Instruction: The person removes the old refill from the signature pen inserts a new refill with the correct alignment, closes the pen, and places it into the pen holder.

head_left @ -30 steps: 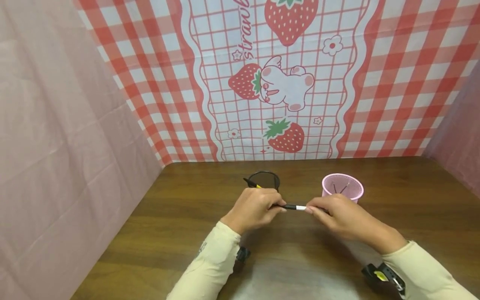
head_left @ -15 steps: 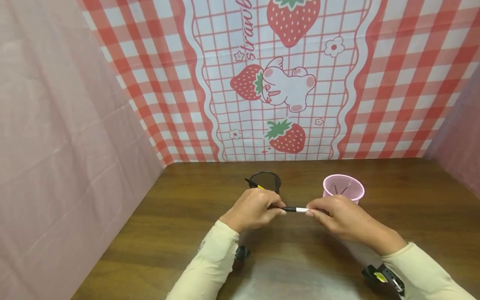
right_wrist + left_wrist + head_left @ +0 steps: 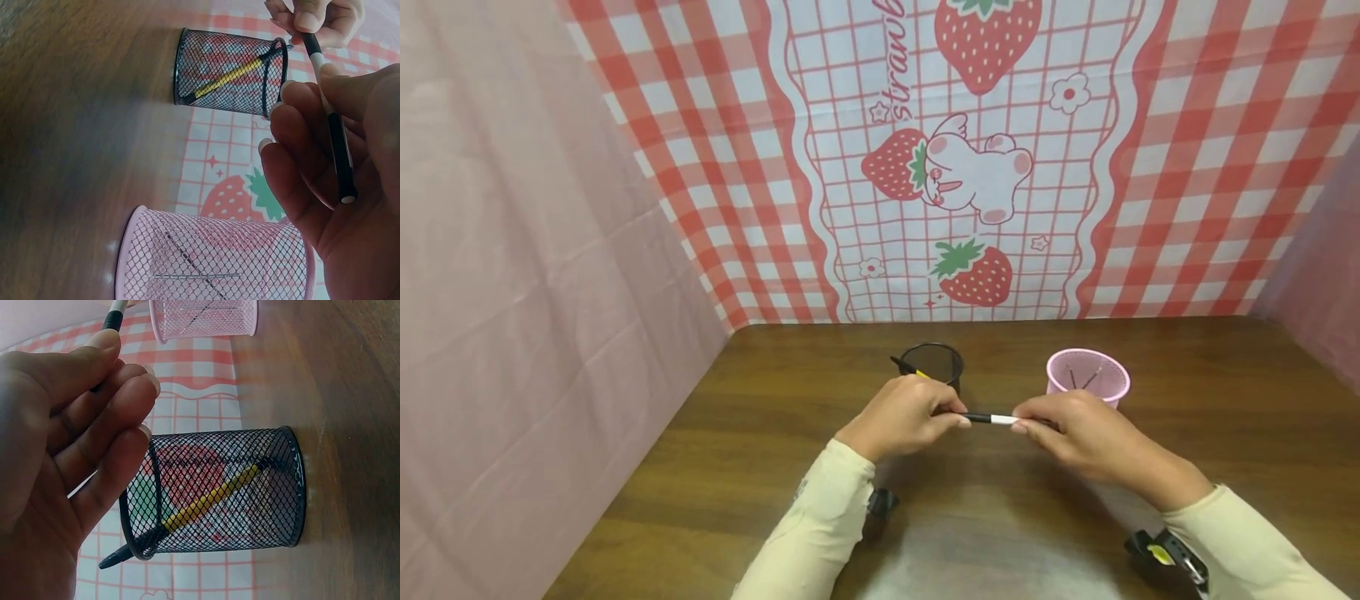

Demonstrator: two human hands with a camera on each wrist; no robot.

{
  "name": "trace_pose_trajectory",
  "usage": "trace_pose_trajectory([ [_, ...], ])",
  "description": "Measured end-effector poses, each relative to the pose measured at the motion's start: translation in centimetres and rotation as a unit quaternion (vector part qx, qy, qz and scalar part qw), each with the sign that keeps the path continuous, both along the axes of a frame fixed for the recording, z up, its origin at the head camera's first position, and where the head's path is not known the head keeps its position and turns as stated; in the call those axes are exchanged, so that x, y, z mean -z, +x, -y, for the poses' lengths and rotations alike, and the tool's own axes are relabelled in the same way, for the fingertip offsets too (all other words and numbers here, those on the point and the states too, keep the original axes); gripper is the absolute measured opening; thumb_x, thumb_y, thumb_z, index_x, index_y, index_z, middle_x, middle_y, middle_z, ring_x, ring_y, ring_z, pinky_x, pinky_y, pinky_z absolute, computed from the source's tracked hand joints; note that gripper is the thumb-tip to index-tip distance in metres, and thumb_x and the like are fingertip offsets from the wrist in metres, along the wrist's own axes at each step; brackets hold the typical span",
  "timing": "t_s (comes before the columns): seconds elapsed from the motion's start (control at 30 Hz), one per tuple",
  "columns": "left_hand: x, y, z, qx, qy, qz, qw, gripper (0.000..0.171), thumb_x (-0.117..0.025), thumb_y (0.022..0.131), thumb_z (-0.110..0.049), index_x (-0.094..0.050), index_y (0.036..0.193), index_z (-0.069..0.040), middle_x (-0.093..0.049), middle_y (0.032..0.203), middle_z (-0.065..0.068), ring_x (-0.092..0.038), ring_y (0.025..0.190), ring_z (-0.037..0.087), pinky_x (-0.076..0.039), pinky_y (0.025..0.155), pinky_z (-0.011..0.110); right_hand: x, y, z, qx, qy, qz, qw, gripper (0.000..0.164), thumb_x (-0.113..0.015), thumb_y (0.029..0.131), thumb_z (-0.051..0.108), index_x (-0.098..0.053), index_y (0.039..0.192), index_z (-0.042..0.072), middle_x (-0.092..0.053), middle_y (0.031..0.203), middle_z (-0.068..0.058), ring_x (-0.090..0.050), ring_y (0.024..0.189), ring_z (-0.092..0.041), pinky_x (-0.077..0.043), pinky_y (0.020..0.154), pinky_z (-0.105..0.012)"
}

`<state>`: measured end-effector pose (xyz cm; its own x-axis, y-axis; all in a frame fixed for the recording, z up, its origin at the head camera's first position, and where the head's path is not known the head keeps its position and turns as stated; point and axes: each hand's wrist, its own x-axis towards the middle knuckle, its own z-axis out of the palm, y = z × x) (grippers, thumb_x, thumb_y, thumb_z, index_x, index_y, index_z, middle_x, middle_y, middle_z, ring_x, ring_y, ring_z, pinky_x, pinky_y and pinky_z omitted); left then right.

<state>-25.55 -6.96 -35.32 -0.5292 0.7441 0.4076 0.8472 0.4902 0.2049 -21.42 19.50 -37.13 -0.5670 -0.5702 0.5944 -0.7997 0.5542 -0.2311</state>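
Observation:
A slim black-and-white pen [image 3: 979,418] is held level between both hands, above the table. My left hand [image 3: 898,421] pinches its black end between thumb and fingers; the tip inside that grip is hidden. My right hand [image 3: 1093,442] pinches the white section, and in the right wrist view the pen's black rear part lies along the palm. Just beyond the left hand is a black mesh pen cup [image 3: 302,487], holding a yellow-and-black pen [image 3: 206,503] that leans out over the rim. Behind the right hand stands a pink mesh cup [image 3: 1051,379] with two thin dark sticks [image 3: 194,275] inside.
The brown wooden table [image 3: 760,400] reaches back to a red-and-white checked cloth [image 3: 760,167] with strawberry prints. A pale pink curtain [image 3: 550,292] hangs along the left side, another [image 3: 1318,267] along the right. Camera straps sit at both wrists.
Both hands keep their pinch on the black-and-white pen. My left hand has shifted very slightly left; the right hand stays almost in place. The cups have not moved on the table.

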Motion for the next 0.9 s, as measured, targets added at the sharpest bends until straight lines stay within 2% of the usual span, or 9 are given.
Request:
trace_pose_trajectory([
  [0.33,-0.31,0.12,0.46,0.003,-0.005,0.028,0.9996,0.011,-0.074,0.094,-0.028,-0.079,0.094,-0.019,-0.068,0.077,-0.016,-0.047,0.060,-0.001,-0.038,0.056,0.016,-0.23,0.05,0.18,-0.003,-0.005,0.012,1.000,0.016,-0.078,0.085,0.006,-0.072,0.092,0.019,-0.059,0.075,0.020,-0.049,0.064,0.006,-0.042,0.058,-0.016],
  [0.57,-0.08,0.03,0.80,0.001,-0.013,0.078,0.9968,0.014,-0.070,0.096,-0.030,-0.078,0.094,-0.020,-0.058,0.064,-0.020,-0.050,0.055,-0.009,-0.042,0.055,0.014,-0.14,0.09,0.20,-0.009,-0.008,0.021,1.000,0.005,-0.076,0.090,0.015,-0.072,0.091,0.017,-0.061,0.075,0.019,-0.050,0.064,0.005,-0.043,0.058,-0.017],
  [0.73,0.07,-0.10,0.84,0.008,-0.007,0.104,0.9945,0.017,-0.067,0.098,-0.030,-0.078,0.093,-0.018,-0.065,0.067,-0.015,-0.054,0.057,-0.010,-0.045,0.055,0.014,-0.02,0.10,0.11,-0.004,-0.007,0.016,1.000,0.006,-0.077,0.088,0.015,-0.072,0.091,0.017,-0.060,0.075,0.020,-0.050,0.065,0.006,-0.043,0.058,-0.016],
  [0.9,0.23,-0.34,0.85,0.025,0.008,0.149,0.9884,0.019,-0.064,0.100,-0.029,-0.076,0.091,-0.016,-0.069,0.074,-0.011,-0.062,0.063,-0.005,-0.048,0.056,0.014,-0.01,0.07,0.05,-0.003,-0.009,0.009,1.000,0.008,-0.079,0.086,0.012,-0.072,0.090,0.015,-0.060,0.075,0.020,-0.051,0.065,0.006,-0.042,0.059,-0.014],
])
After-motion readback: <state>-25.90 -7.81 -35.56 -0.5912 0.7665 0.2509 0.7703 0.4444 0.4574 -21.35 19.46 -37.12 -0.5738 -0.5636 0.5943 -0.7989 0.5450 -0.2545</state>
